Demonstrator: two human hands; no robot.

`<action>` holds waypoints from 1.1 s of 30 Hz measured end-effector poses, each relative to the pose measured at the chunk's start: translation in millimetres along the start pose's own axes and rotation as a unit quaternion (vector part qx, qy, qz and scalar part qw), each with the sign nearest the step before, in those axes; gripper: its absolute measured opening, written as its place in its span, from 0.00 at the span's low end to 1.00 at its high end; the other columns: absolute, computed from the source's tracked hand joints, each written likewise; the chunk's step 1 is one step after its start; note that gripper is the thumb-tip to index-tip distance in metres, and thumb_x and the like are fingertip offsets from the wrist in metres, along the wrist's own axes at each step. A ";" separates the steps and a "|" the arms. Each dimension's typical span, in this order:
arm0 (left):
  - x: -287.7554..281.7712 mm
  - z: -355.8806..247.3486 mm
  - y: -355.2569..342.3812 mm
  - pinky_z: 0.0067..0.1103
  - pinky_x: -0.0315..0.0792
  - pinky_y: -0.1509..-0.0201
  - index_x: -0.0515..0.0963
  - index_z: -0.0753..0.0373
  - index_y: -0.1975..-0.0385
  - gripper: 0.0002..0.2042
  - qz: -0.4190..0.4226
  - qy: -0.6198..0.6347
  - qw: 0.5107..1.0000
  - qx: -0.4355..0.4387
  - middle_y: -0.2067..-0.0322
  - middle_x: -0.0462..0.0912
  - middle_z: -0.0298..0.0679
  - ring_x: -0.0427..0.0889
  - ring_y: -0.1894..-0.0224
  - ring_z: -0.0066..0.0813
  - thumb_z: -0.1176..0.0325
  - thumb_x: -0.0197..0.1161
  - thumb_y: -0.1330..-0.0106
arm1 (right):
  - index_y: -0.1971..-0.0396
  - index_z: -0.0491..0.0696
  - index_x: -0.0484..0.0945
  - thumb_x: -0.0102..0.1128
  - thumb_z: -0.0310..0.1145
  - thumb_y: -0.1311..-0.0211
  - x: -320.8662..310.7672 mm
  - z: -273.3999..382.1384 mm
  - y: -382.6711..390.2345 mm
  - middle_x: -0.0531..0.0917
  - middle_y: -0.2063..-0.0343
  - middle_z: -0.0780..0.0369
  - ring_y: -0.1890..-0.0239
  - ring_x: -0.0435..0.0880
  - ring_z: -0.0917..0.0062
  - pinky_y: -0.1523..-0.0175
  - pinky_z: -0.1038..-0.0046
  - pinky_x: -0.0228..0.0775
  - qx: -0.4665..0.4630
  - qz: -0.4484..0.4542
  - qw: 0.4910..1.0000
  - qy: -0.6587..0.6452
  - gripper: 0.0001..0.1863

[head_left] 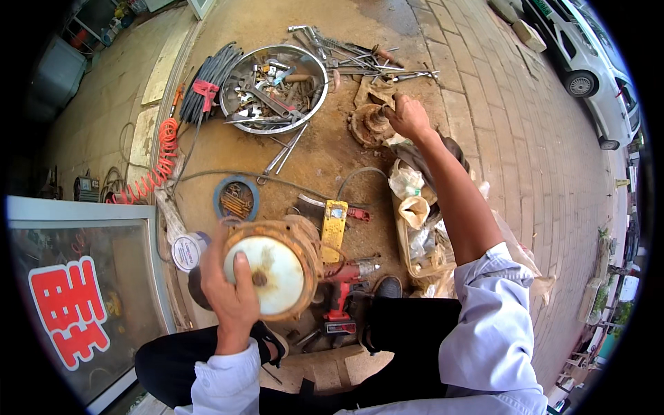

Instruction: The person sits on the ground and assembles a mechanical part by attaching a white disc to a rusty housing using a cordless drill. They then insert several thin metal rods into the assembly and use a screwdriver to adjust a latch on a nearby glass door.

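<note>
My left hand (232,290) grips a round rusty housing (304,252) with a dirty white disc (271,277) on its face, my thumb lying on the disc. My right hand (408,117), arm stretched forward, is closed around the dark upper end of a rusty flanged part (366,130) on the ground. A red cordless impact driver (339,304) lies just right of the housing, below a yellow plastic piece (334,228). Beyond the housing is a blue ring-shaped dish (235,187) holding rusty bolts. The far side of the housing is hidden.
A steel bowl (311,69) of tools, loose wrenches (373,66), black cable (211,69) and a red coiled hose (166,145) lie ahead. Bags (418,211) sit right. A glass door (117,256) stands left; a white car (588,69) is parked on paving (498,152).
</note>
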State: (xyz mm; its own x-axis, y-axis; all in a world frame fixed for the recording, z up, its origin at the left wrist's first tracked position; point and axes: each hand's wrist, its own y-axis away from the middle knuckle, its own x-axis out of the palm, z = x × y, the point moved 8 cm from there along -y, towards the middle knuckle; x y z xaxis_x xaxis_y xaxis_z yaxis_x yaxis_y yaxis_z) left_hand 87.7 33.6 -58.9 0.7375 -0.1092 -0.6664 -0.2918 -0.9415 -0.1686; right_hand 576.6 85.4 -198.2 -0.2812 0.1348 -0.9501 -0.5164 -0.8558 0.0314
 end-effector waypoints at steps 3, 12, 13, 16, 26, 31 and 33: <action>-0.4 1.6 0.4 0.38 0.71 0.40 0.74 0.75 0.42 0.22 0.004 -0.002 1.000 -0.016 0.52 0.81 0.57 0.79 0.48 0.53 0.62 0.57 0.28 | 0.59 0.41 0.76 0.62 0.47 0.34 34.7 -10.8 -20.2 0.85 0.62 0.41 0.55 0.83 0.43 0.50 0.47 0.74 0.020 0.010 1.000 0.004 0.21; 1.2 -0.7 -0.4 0.38 0.71 0.40 0.74 0.75 0.43 0.24 0.014 0.003 0.998 -0.054 0.52 0.79 0.56 0.78 0.48 0.51 0.59 0.56 0.28 | 0.58 0.43 0.79 0.63 0.46 0.35 82.3 -36.7 -40.2 0.85 0.62 0.43 0.56 0.84 0.44 0.51 0.48 0.76 0.007 0.005 1.000 -0.007 0.20; 1.2 -0.7 -0.8 0.38 0.71 0.40 0.74 0.75 0.43 0.24 0.013 0.013 0.998 -0.054 0.52 0.79 0.56 0.78 0.48 0.51 0.59 0.56 0.28 | 0.59 0.43 0.80 0.63 0.44 0.35 84.3 -38.1 -41.1 0.85 0.62 0.43 0.56 0.85 0.45 0.51 0.48 0.77 0.015 0.005 1.000 -0.004 0.18; 0.2 1.5 0.2 0.38 0.71 0.39 0.74 0.75 0.42 0.24 0.016 0.004 0.999 -0.051 0.51 0.79 0.57 0.79 0.48 0.52 0.60 0.57 0.29 | 0.63 0.43 0.81 0.61 0.42 0.35 81.6 -29.2 -37.7 0.86 0.64 0.43 0.58 0.85 0.45 0.52 0.49 0.78 0.012 -0.011 1.000 0.002 0.16; 1.7 4.1 1.9 0.36 0.72 0.41 0.75 0.73 0.42 0.21 0.001 0.014 1.000 -0.024 0.51 0.81 0.53 0.80 0.49 0.47 0.64 0.58 0.29 | 0.71 0.41 0.79 0.63 0.41 0.38 -64.1 70.5 -11.9 0.83 0.76 0.46 0.70 0.85 0.48 0.62 0.52 0.77 -0.160 -0.080 0.984 -0.026 0.16; -0.8 4.3 1.2 0.37 0.71 0.38 0.75 0.72 0.41 0.21 -0.022 -0.012 0.999 0.024 0.49 0.82 0.56 0.80 0.45 0.53 0.64 0.59 0.29 | 0.67 0.38 0.83 0.65 0.44 0.37 -192.8 159.5 72.9 0.83 0.80 0.50 0.77 0.82 0.63 0.66 0.62 0.74 -0.210 -0.144 0.962 -0.099 0.20; -0.7 7.1 3.7 0.40 0.70 0.38 0.75 0.71 0.41 0.22 -0.027 -0.003 0.999 0.032 0.47 0.81 0.58 0.78 0.44 0.57 0.62 0.58 0.28 | 0.66 0.38 0.85 0.68 0.43 0.38 -239.9 188.0 116.3 0.85 0.76 0.50 0.72 0.84 0.67 0.64 0.65 0.76 -0.169 -0.124 0.970 -0.120 0.19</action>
State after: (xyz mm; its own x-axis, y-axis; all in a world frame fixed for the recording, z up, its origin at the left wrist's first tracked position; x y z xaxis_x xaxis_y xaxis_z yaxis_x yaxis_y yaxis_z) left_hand 81.7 32.4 -64.2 0.7493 -0.0573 -0.6597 -0.2913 -0.9232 -0.2506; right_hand 432.0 47.5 91.7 -0.3830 0.4353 -0.8147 -0.3085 -0.8916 -0.3314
